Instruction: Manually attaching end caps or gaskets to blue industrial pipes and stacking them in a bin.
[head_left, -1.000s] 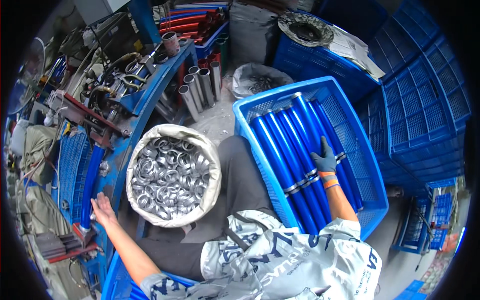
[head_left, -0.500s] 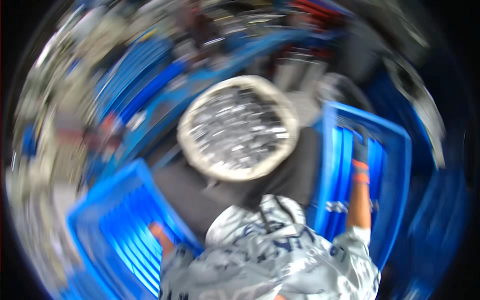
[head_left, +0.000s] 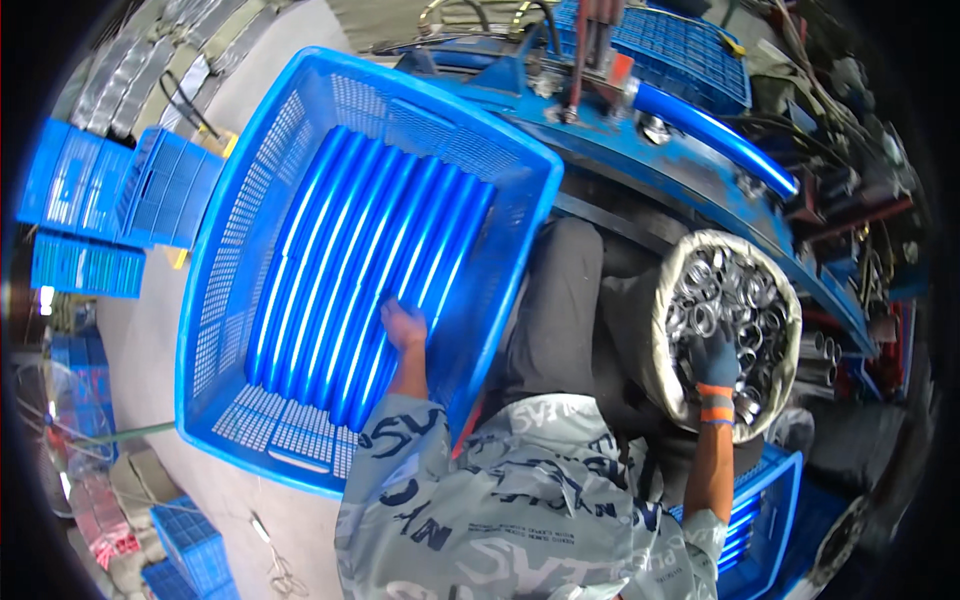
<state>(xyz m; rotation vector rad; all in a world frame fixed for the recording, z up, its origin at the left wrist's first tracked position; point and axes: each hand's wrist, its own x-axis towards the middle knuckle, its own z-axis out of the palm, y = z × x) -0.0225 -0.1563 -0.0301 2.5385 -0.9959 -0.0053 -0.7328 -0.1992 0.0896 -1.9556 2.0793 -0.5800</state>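
Reaches left hand (head_left: 404,324) to blue tubes (head_left: 340,262), centre left of frame; dips gloved right hand (head_left: 716,362) among metal rings (head_left: 702,276), centre right; cannot tell either hand's grip.

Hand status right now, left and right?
Left hand: at the blue tubes in the basket; grip cannot be told.
Right hand: gloved, at the metal rings in the sack; grip cannot be told.
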